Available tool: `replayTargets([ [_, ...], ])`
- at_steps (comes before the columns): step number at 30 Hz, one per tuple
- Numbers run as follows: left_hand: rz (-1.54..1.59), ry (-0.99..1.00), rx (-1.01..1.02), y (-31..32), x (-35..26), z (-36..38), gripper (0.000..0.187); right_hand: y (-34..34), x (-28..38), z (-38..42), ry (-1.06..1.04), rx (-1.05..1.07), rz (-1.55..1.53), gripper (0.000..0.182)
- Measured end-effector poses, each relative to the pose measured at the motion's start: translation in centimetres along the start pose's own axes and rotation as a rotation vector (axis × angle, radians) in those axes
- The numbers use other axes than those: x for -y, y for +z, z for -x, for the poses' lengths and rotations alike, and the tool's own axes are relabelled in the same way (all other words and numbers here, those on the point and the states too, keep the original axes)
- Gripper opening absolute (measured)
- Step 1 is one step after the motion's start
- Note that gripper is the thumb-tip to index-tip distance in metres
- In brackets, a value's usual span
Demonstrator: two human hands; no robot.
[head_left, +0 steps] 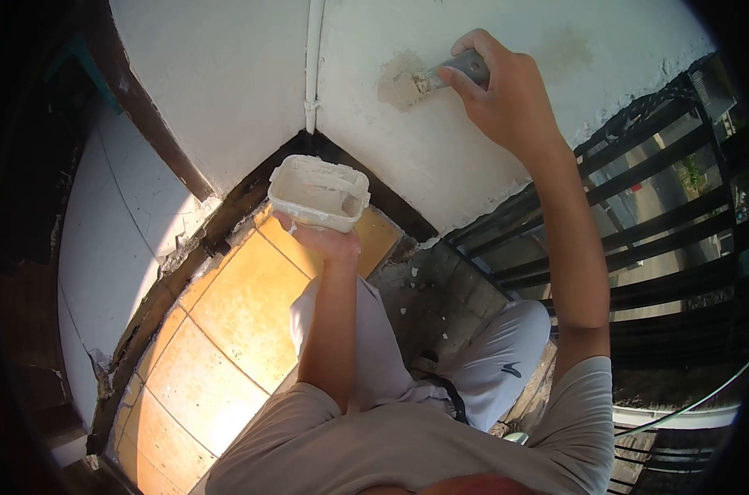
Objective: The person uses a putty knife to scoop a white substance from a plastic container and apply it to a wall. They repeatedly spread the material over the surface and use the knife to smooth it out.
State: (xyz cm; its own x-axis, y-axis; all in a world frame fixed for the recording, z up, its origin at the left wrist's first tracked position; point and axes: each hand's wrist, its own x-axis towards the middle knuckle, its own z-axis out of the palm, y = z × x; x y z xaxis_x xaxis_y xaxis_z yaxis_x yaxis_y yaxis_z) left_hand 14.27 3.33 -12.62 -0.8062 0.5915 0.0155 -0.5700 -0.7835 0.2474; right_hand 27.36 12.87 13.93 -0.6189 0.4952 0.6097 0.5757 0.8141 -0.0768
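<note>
My right hand (506,95) is closed round the grey handle of a putty knife (467,68). Its blade lies against the white wall (440,161), over a patch of beige filler (401,81). My left hand (329,241) holds up a white plastic tub (318,213) from below, near the wall corner. Pale filler coats the inside of the tub, with a hollow at its right side. The fingers under the tub are mostly hidden.
A white pipe (312,74) runs down the corner. Black railings (638,223) stand at the right, with a street beyond. Sunlit yellow tiles (234,330) cover the floor on the left, beside a broken sill edge (172,268). A fainter stain (568,48) marks the upper wall.
</note>
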Motion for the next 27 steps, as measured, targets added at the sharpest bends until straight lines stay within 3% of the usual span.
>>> replayTargets([
  [2,0.006,-0.013,-0.011,0.0,0.1,-0.2,0.077,0.3,-0.9,-0.5,0.008,0.025,0.051,0.024],
  [5,0.032,-0.018,-0.01,-0.3,0.3,-0.3,0.075,-0.5,-1.4,-1.1,-0.086,-0.158,0.04,0.025],
  [8,0.042,-0.014,-0.001,-0.7,0.4,-0.3,0.075,-1.0,1.0,-1.2,-0.015,-0.104,-0.059,0.025],
  [11,0.043,-0.021,0.017,-0.7,0.7,-0.2,0.075,1.1,0.0,-1.1,-0.071,-0.002,-0.028,0.024],
  [14,0.031,-0.019,-0.006,-0.3,0.7,-0.1,0.075,1.5,-1.0,-1.6,0.011,0.01,0.077,0.023],
  [17,0.017,0.003,-0.004,-0.5,0.9,-0.2,0.074,1.0,-1.2,-1.3,-0.07,-0.139,0.077,0.024],
  [20,0.009,0.001,0.014,-1.0,0.7,-0.4,0.074,-0.5,2.0,-1.1,0.101,-0.068,0.006,0.024],
  [23,0.013,-0.016,0.011,-0.7,0.8,-0.4,0.075,0.5,1.2,-1.2,0.018,0.012,-0.099,0.021],
  [27,0.003,-0.036,-0.041,0.5,0.5,0.1,0.075,1.2,-0.4,-1.2,0.017,-0.065,0.022,0.021],
])
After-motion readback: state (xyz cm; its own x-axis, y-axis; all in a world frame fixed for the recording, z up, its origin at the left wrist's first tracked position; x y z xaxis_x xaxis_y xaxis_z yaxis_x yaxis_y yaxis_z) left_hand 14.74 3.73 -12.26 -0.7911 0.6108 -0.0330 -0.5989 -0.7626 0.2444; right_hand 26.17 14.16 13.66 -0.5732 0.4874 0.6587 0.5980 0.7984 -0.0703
